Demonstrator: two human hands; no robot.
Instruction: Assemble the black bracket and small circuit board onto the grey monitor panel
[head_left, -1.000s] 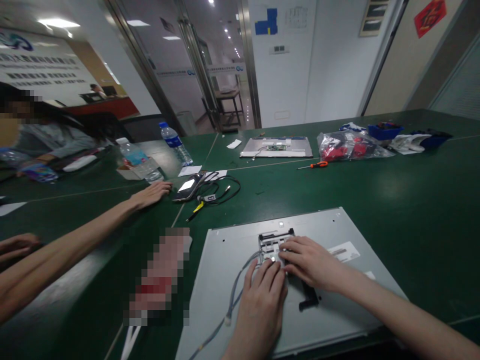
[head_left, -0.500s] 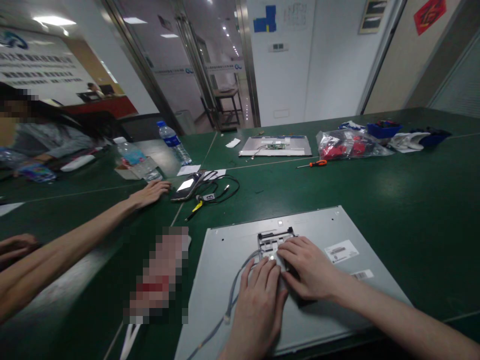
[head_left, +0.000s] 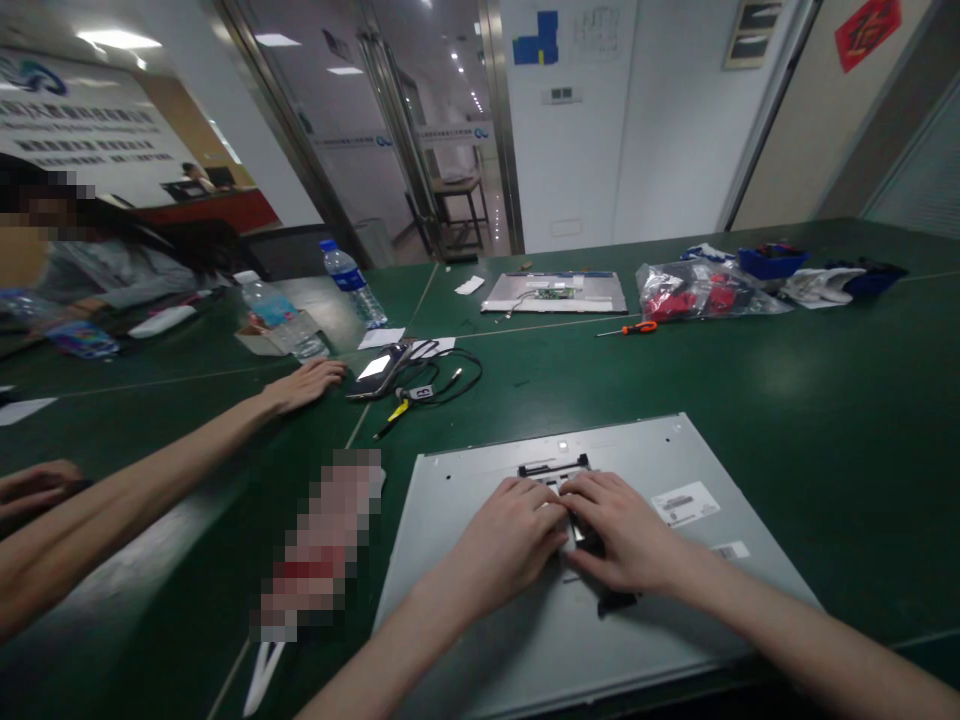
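A flat grey metal panel point(head_left: 465, 520) with white labels lies on the green table in front of me. Near its middle is a black bracket frame point(head_left: 555, 466). My left hand point(head_left: 514, 530) rests over the bracket with its fingers bent and pressed together; what lies under the fingertips is hidden. Touching it from the right, my right hand point(head_left: 619, 530) has curled fingers on the same bracket, thumb apart below them. Whether either hand grips a part cannot be made out. The grey cable is covered by my left hand and arm.
Another person's arm point(head_left: 217, 440) reaches in from the left, beside a phone point(head_left: 379, 370) and black cables point(head_left: 442, 385). Farther back are bottles point(head_left: 352, 285), a second panel point(head_left: 555, 292), an orange screwdriver point(head_left: 637, 328) and a plastic bag point(head_left: 705, 290).
My left hand has moved up and turned rightward, from flat beside the cable to over the bracket against my right hand. My right hand has barely moved.
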